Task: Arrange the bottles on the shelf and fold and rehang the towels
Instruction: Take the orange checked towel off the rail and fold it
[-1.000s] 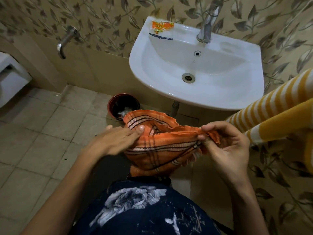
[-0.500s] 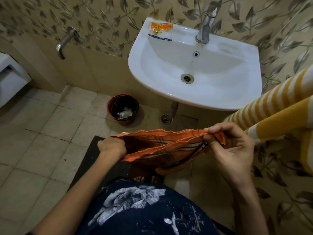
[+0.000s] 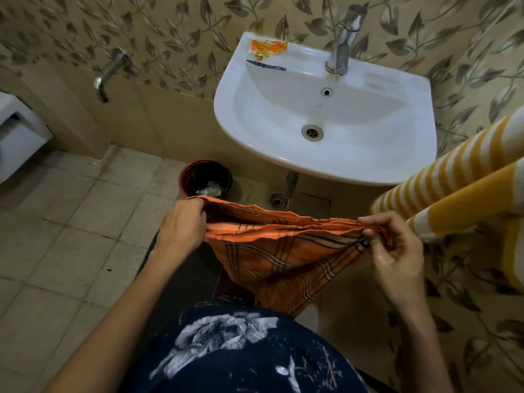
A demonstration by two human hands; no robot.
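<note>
An orange checked towel [image 3: 283, 256] is stretched between my two hands in front of my body, below the sink. My left hand [image 3: 181, 225] is closed on its left end and my right hand [image 3: 391, 245] pinches the right end between thumb and fingers. The top edges lie doubled along the line between the hands, and the rest hangs down in a point. A yellow and white striped towel [image 3: 453, 188] hangs over a bar at the right. No bottles or shelf are in view.
A white sink [image 3: 382, 154] with a tap [image 3: 344, 43] and an orange sachet [image 3: 268, 52] stands ahead. Under it are a dark red bin [image 3: 184, 177] and a floor drain [image 3: 278, 199]. A wall tap [image 3: 110, 72] and a white toilet [image 3: 17, 137] are at the left.
My left hand moved from lying flat on the bunched towel to gripping its left end and pulled outward to the left. The towel went from a loose heap to a stretched, doubled strip.
</note>
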